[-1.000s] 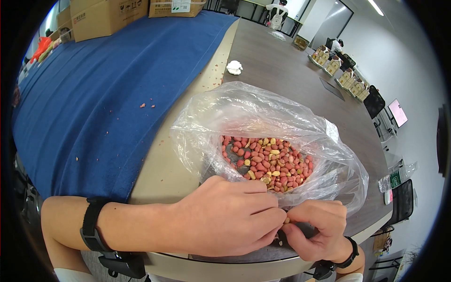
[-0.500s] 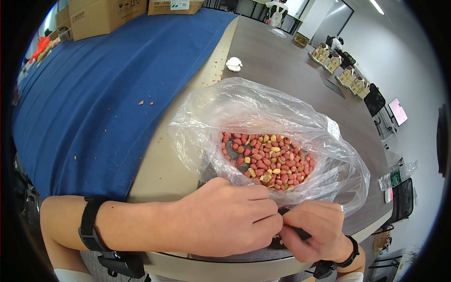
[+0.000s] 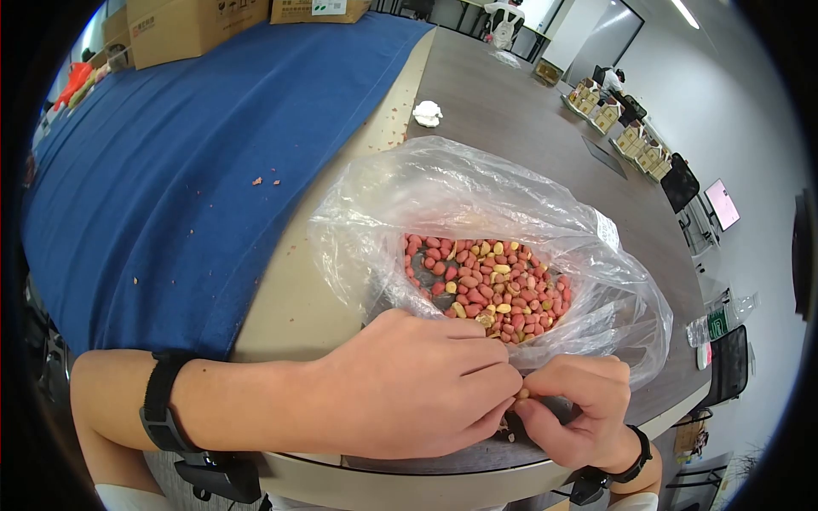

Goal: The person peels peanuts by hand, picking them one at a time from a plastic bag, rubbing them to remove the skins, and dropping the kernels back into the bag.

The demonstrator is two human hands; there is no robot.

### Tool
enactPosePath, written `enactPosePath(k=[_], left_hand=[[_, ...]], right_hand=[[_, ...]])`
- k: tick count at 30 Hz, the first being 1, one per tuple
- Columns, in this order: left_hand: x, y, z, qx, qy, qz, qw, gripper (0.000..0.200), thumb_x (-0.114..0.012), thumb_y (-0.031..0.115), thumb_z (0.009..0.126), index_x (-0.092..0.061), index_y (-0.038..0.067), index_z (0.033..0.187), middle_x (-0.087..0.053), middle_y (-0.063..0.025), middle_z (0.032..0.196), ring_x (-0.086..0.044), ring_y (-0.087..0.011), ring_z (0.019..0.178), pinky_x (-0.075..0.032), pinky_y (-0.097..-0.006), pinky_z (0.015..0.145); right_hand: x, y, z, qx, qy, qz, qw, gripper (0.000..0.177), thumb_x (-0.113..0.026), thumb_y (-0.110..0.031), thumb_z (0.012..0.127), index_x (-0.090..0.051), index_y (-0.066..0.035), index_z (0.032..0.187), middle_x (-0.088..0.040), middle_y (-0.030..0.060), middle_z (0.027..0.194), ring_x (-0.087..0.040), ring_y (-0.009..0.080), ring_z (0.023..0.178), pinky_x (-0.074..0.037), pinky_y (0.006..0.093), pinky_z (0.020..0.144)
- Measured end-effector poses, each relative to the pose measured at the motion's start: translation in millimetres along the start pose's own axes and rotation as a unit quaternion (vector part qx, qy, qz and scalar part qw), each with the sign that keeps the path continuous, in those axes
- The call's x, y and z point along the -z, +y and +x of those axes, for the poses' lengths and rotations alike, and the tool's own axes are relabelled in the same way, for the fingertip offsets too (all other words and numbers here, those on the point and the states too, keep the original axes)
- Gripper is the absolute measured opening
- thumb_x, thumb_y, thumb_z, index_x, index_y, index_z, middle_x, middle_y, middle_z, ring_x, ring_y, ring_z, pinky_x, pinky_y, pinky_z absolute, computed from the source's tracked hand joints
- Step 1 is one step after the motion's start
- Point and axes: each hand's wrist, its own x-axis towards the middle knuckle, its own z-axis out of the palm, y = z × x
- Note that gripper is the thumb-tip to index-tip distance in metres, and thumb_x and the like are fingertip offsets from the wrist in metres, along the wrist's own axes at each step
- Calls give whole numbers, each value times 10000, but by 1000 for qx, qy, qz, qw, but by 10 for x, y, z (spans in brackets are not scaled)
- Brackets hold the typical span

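Note:
A small pale peanut (image 3: 522,394) shows between the fingertips of my two hands, just above the table's near edge. My left hand (image 3: 426,383) is closed, its fingers curled against the peanut and their tips largely hidden. From the other side, the thumb and forefinger of my right hand (image 3: 579,404) pinch it. Just beyond the hands lies an open clear plastic bag (image 3: 486,183) with many peanuts (image 3: 486,285) inside, mostly red-skinned and some pale yellow. Small skin crumbs (image 3: 509,430) lie below the fingers, partly covered.
Blue cloth (image 3: 187,179) covers the left side, with skin bits on it. Crumpled white tissue (image 3: 428,113) sits beyond the bag on the dark tabletop (image 3: 511,111). Cardboard boxes (image 3: 192,30) stand far left. A plastic bottle (image 3: 716,322) is at the right; a person (image 3: 611,81) sits farther back.
My fingertips have parted slightly, and the pale peanut between them now shows. My right hand has shifted slightly up and right. More crumbs are visible beneath the fingers.

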Motion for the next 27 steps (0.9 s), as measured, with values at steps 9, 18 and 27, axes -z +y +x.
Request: enactPosePath(k=[9,18,27], left_hand=[[50,23,-5,-23,-30,13,999,131,-769,125,764,-699,95,871,-610,0,753,-601,-161,649,-504,-280,512],[6,-9,-14,-40,-5,-15,999,134,-760,108,756,-671,91,855,-584,-4,727,-593,-162,640,-496,-290,499],[5,-9,2,-1,6,-48,999,133,-737,64,755,-661,79,864,-617,-30,765,-608,-215,636,-516,-317,539]], right_hand=[[0,-5,12,61,-32,-73,995,184,-722,6,601,-686,-20,780,-629,84,657,-603,241,525,-460,303,486],[-29,10,0,102,-17,-108,989,213,-729,5,586,-684,-22,792,-639,76,688,-604,238,544,-465,309,497],[-23,7,19,92,-9,-76,993,211,-696,25,585,-691,-11,793,-642,81,670,-622,239,548,-482,298,513]])
